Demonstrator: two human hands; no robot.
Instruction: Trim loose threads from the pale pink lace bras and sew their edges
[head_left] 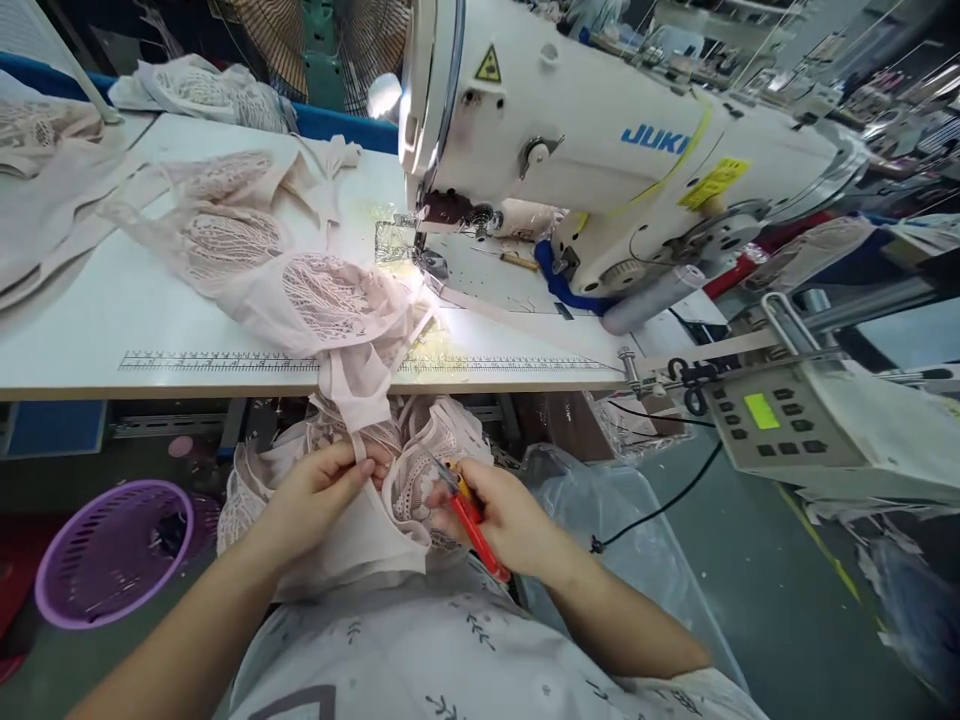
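My left hand [330,495] is closed, pinching a narrow strap of a pale pink lace bra [360,385] that hangs over the table's front edge. In my right hand [499,515] is a pair of red-handled thread snips [472,530], with a bit of yellow by the fingers. Their blades point up and left, close to the bra fabric. More pale lace bra pieces [442,440] lie bunched in my lap below the edge. On the table, a chain of lace cups [330,295] runs up to the sewing machine's needle area.
A white JUKI sewing machine [600,130] stands on the table, its lamp lit. A ruler strip [217,361] runs along the front edge. A control panel [795,415] juts out at right. A purple basket [56,595] stands lower left, a plastic-lined bin [637,520] lower right.
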